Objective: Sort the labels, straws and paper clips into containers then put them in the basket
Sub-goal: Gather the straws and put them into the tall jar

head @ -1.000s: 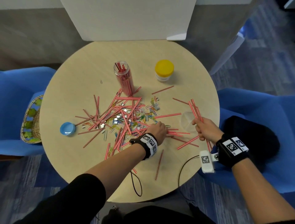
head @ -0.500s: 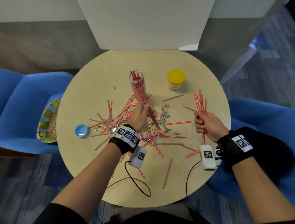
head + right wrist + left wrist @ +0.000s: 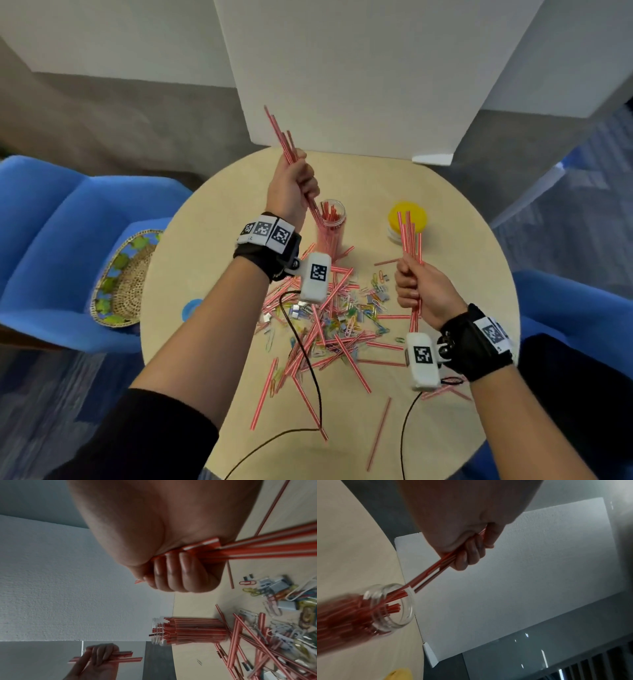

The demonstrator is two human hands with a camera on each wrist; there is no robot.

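Observation:
My left hand (image 3: 291, 188) grips a bunch of red-striped straws (image 3: 282, 137) above the clear jar (image 3: 330, 229); in the left wrist view their lower ends (image 3: 426, 577) reach into the jar's mouth (image 3: 392, 605), which is packed with straws. My right hand (image 3: 416, 287) holds a second upright bunch of straws (image 3: 409, 233) over the table's right side. Loose straws, coloured paper clips (image 3: 356, 315) and small labels (image 3: 298, 311) lie heaped mid-table. A woven basket (image 3: 120, 281) sits on the blue chair at left.
A yellow-lidded tub (image 3: 407, 221) stands behind my right hand's straws. A blue lid (image 3: 191, 308) lies at the round table's (image 3: 479, 246) left edge, partly hidden by my left arm. A white foam board (image 3: 359, 85) stands at the far edge. Blue chairs flank the table.
My left hand picked straws off the pile, lifted them and brought them over the jar. My right hand raised its bunch upright and holds it there.

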